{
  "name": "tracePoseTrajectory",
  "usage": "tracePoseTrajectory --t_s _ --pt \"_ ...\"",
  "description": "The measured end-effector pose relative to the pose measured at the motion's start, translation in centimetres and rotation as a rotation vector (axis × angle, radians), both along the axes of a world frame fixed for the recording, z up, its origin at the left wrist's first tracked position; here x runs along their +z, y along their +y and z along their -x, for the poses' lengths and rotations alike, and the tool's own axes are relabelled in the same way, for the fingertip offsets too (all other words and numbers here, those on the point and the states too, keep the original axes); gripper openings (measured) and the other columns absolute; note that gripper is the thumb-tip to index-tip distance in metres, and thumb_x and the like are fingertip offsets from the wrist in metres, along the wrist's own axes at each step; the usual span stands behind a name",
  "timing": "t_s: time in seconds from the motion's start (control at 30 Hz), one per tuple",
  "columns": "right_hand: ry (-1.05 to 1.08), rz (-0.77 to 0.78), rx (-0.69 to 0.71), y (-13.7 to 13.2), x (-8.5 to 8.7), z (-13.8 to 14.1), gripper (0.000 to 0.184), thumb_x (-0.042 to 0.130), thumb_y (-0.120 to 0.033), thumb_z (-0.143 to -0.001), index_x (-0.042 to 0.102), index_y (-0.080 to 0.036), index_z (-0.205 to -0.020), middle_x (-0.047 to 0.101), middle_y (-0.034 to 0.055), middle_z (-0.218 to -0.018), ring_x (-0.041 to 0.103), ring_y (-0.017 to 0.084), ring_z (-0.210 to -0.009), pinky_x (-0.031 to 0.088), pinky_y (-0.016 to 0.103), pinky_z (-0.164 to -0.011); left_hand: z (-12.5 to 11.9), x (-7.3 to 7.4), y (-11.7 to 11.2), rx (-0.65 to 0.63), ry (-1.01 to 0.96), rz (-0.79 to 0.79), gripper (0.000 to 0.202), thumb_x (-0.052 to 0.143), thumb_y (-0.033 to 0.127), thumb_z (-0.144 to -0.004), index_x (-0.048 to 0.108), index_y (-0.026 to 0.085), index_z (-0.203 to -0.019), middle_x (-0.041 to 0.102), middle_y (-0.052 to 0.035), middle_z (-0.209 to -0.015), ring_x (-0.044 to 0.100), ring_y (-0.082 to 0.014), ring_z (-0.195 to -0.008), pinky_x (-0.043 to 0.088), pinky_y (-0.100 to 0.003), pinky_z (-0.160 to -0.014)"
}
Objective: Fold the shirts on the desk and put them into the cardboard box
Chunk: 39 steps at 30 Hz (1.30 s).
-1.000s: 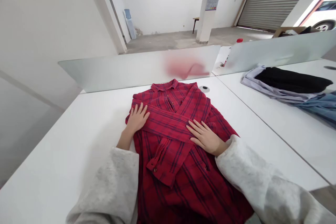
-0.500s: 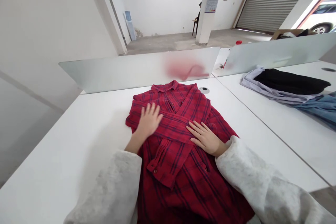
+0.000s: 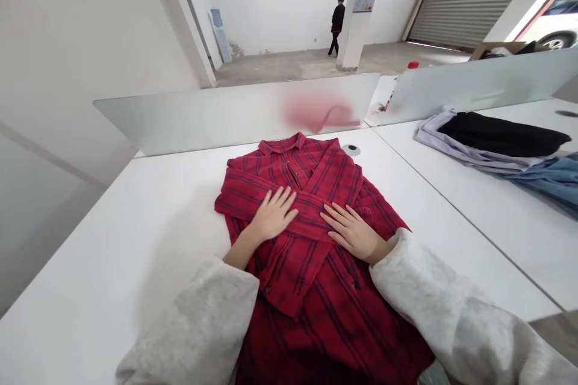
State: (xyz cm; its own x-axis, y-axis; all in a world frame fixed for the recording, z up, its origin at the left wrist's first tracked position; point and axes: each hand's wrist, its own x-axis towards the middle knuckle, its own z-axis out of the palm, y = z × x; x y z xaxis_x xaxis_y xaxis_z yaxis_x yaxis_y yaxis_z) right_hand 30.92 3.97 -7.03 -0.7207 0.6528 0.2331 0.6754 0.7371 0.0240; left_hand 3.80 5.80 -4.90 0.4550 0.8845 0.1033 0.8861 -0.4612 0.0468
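On the counter (image 3: 117, 264), a red plaid shirt (image 3: 316, 325) is lying collar-away, open left hand (image 3: 273, 215) and right hand (image 3: 353, 236) pressing flat on its crossed sleeves (image 3: 244, 197)

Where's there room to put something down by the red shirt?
Bare white desk lies left of the red plaid shirt, with a narrower strip on its right. It's crowded at the left hand, the right hand, and the folded clothes.
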Motion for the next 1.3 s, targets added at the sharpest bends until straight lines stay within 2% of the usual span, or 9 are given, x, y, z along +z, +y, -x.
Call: tracePoseTrajectory --t_s 0.2,0.33,0.57,0.7,0.8,0.87,1.1,1.2,1.3 --pt "0.008 0.016 0.018 0.2 -0.3 -0.2 0.046 0.033 -0.035 -0.097 0.04 -0.021 -0.141 0.034 0.0077 -0.148 0.028 0.027 -0.137 0.032 0.052 -0.107 6.3 0.0 1.7 0.421 0.031 -0.079 0.053 0.027 0.041 -0.095 0.038 0.017 -0.141 0.035 -0.0141 -0.148 0.027 -0.0313 -0.138 0.023 -0.056 -0.109" --pt "0.016 0.029 0.027 0.3 -0.5 -0.4 0.047 0.033 -0.036 -0.097 0.039 -0.021 -0.141 0.034 0.0086 -0.148 0.027 0.026 -0.138 0.032 0.053 -0.107 7.1 -0.4 1.8 0.508 0.074 -0.132 0.055 0.028 0.038 -0.094 0.041 0.009 -0.139 0.034 -0.0189 -0.147 0.03 -0.0356 -0.136 0.026 -0.054 -0.108" --pt "0.047 0.029 0.077 0.8 1.6 0.0 0.045 0.033 -0.031 -0.097 0.038 -0.024 -0.142 0.038 0.008 -0.146 0.028 0.024 -0.138 0.032 0.051 -0.107 4.0 0.5 0.9 0.405 0.016 -0.17 0.053 0.026 0.037 -0.095 0.044 0.012 -0.137 0.038 -0.0177 -0.145 0.025 -0.0348 -0.138 0.027 -0.058 -0.107" --pt "-0.002 -0.014 0.232 1.9 3.5 1.3 0.043 0.035 -0.031 -0.097 0.043 -0.022 -0.139 0.038 0.0079 -0.146 0.025 0.023 -0.138 0.026 0.051 -0.11 -1.4 0.8 -1.9 0.079 -0.046 -0.178 0.054 0.024 0.044 -0.096 0.041 0.016 -0.139 0.033 -0.0116 -0.149 0.018 -0.0301 -0.141 0.018 -0.053 -0.112" --pt "-0.05 0.01 0.285 3.9 3.1 1.4 0.045 0.032 -0.033 -0.098 0.039 -0.022 -0.141 0.036 0.0074 -0.147 0.024 0.023 -0.139 0.023 0.052 -0.111 -4.3 0.1 -3.9 -0.142 -0.072 -0.068 0.06 0.021 0.05 -0.096 0.038 0.014 -0.14 0.033 -0.0119 -0.149 0.019 -0.0268 -0.141 0.018 -0.048 -0.114" --pt "-0.058 0.043 0.216 6.0 2.0 0.5 0.046 0.029 -0.035 -0.098 0.036 -0.024 -0.142 0.034 0.0069 -0.148 0.023 0.023 -0.139 0.023 0.054 -0.11 -4.9 -0.4 -4.5 -0.177 -0.081 -0.018 0.062 0.02 0.052 -0.095 0.033 0.013 -0.142 0.031 -0.0125 -0.15 0.018 -0.0258 -0.141 0.018 -0.048 -0.114" --pt "0.033 -0.008 -0.311 13.6 -2.1 -5.7 0.053 0.02 -0.044 -0.097 0.035 -0.022 -0.143 0.032 0.014 -0.148 0.026 0.037 -0.136 0.024 0.073 -0.097 -4.1 -0.4 -4.2 -0.183 -0.105 0.022 0.063 0.02 0.054 -0.095 0.027 0.018 -0.145 0.023 -0.0108 -0.153 0.013 -0.0254 -0.143 0.018 -0.048 -0.113" --pt "0.071 -0.015 -0.426 14.0 -2.0 -6.6 0.056 0.018 -0.043 -0.096 0.03 -0.02 -0.145 0.026 0.0161 -0.151 0.028 0.041 -0.134 0.03 0.075 -0.09 -4.3 -0.3 -4.2 -0.177 -0.117 0.023 0.062 0.019 0.053 -0.095 0.027 0.018 -0.145 0.025 -0.0099 -0.152 0.015 -0.0247 -0.142 0.017 -0.047 -0.114" --pt "0.124 -0.112 -0.467 12.8 -0.5 -5.9 0.055 0.021 -0.04 -0.096 0.027 -0.019 -0.147 0.023 0.0151 -0.152 0.022 0.04 -0.137 0.026 0.072 -0.098 -4.3 -0.2 -4.2 -0.178 -0.122 0.031 0.061 0.019 0.053 -0.095 0.027 0.019 -0.145 0.026 -0.009 -0.152 0.016 -0.0237 -0.142 0.016 -0.046 -0.115"
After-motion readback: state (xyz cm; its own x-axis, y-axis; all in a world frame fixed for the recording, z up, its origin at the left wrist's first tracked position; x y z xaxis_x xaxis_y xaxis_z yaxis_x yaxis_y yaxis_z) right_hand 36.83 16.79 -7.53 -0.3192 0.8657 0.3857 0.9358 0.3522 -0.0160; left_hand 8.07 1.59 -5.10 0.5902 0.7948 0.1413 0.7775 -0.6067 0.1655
